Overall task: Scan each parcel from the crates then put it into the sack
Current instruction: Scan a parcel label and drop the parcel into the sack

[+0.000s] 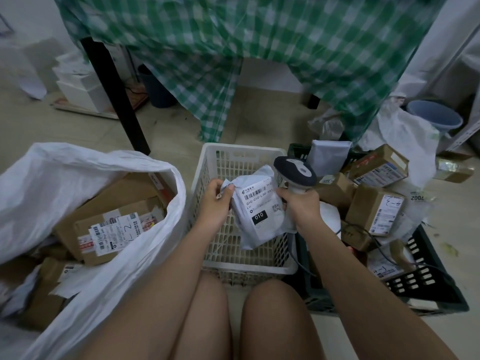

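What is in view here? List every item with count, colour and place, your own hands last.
mailer parcel: one, white, held over the white crate
scanner: one, grey and white, beside the parcel's label
white crate: one, centre floor
dark crate: one, right, holding parcels
cardboard boxes: several, brown, in the dark crate
sack: one, white, left, holding boxes
tablecloth: one, green check, on the table behind
bucket: one, blue-grey, far right
left hand: pinches the parcel's edge
right hand: grips the scanner

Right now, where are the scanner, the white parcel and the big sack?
scanner (296, 172): head view, on its dark head.
white parcel (259, 203): head view, on its label.
sack (78, 165): head view, on its white rim.
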Tool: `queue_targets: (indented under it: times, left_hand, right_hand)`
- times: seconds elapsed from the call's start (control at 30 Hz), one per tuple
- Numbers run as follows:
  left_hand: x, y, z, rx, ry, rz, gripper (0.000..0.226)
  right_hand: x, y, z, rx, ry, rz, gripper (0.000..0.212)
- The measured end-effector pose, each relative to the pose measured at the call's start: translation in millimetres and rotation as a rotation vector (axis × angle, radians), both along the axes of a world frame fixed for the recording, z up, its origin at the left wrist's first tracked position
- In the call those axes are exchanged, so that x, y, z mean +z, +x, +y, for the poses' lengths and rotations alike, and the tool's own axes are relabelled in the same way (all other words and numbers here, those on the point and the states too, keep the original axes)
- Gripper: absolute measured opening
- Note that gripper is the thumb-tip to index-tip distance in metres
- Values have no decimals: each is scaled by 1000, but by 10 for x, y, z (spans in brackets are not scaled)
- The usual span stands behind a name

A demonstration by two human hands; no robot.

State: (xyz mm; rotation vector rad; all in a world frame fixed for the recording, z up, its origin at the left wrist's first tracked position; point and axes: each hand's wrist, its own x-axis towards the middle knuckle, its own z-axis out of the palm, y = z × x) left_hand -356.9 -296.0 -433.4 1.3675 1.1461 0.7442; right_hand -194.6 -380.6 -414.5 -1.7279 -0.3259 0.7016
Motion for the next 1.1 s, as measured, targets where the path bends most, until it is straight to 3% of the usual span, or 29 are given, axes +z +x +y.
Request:
queue_targets:
  times: [0.13, 0.23, 0.33, 0.53, 1.1]
  left_hand:
    - [-36, 48, 38, 45, -23, 42, 12]
    - [-69, 58, 53, 87, -109, 18, 10]
    - [-83, 54, 64, 142, -188, -15, 15]
    - [-115, 53, 46, 171, -216, 8, 14]
    - [-85, 102, -24, 146, -221, 21, 19]
  right_hand:
    - [27, 27, -154, -12, 58, -50, 28]
    - [81, 27, -380, 126, 17, -158, 13]
    - [73, -45, -559, 267, -67, -253, 18]
    - [16, -196, -762, 343, -139, -284, 22]
    - [47, -203, -904, 323, -171, -319, 27]
